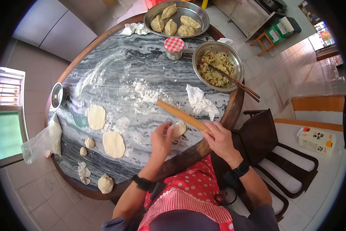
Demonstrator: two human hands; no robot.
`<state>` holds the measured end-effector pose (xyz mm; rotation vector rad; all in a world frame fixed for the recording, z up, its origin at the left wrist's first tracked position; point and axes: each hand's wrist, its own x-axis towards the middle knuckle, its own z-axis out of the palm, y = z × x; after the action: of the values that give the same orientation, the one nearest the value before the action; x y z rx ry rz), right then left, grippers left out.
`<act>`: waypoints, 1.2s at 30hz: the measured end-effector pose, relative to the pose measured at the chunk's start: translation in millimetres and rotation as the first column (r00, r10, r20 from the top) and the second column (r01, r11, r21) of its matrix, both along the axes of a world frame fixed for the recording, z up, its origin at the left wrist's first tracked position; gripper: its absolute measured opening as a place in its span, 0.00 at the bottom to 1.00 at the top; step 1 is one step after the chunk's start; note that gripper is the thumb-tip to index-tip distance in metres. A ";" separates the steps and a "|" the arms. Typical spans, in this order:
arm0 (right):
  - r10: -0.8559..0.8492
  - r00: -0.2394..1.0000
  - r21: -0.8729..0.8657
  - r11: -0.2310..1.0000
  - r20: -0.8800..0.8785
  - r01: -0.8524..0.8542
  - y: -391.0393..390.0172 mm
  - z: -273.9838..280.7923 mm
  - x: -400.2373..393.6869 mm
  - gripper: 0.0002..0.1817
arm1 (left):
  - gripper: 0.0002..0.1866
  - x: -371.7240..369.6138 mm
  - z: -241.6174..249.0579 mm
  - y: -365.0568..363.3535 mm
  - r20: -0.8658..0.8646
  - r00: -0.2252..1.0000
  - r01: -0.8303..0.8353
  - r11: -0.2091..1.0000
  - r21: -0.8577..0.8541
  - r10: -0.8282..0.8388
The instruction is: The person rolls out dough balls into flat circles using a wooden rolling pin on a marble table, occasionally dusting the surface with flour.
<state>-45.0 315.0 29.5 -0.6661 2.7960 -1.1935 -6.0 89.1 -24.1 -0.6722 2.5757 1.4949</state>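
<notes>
My right hand [221, 141] is wrapped round the near end of a wooden rolling pin [182, 115], which slants up and left over the floured marble table [142, 69]. My left hand [162, 139] is at the left edge of a small piece of dough [178, 129], its fingers bent and touching it. Two flat dough rounds, one [96, 117] above the other [113, 144], lie to the left. Near them are two small dough balls [89, 143] and a larger dough lump [105, 183] by the table's edge.
At the back stand a metal tray [149, 29] of several dumplings, a jar with a checked lid [174, 45], and a bowl of filling [218, 63] with chopsticks [238, 82]. Crumpled tissue [200, 101] lies right of the pin. A flour bag [54, 136] hangs left; a dark chair [257, 134] stands right.
</notes>
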 end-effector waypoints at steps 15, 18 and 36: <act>0.263 0.965 0.186 0.948 -0.004 -0.258 7.6 -29.4 -11.8 0.21 | 0.35 13.6 -4.5 -10.6 0.050 0.907 0.386 0.779 -0.494 -0.418; 0.232 0.969 0.283 0.938 -0.090 -0.198 -7.4 -37.2 -23.5 0.23 | 0.35 17.9 -10.8 -10.2 0.081 0.900 0.401 0.743 -0.536 -0.428; 0.221 0.950 0.241 0.956 -0.222 -0.166 -11.4 -50.5 -40.5 0.28 | 0.30 -31.1 -1.5 -43.7 -0.186 0.911 0.233 0.832 -0.503 -0.368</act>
<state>-85.4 303.5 -20.9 -1.1087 2.9077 -0.8013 -37.2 45.4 -25.5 -0.0557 3.1101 0.9181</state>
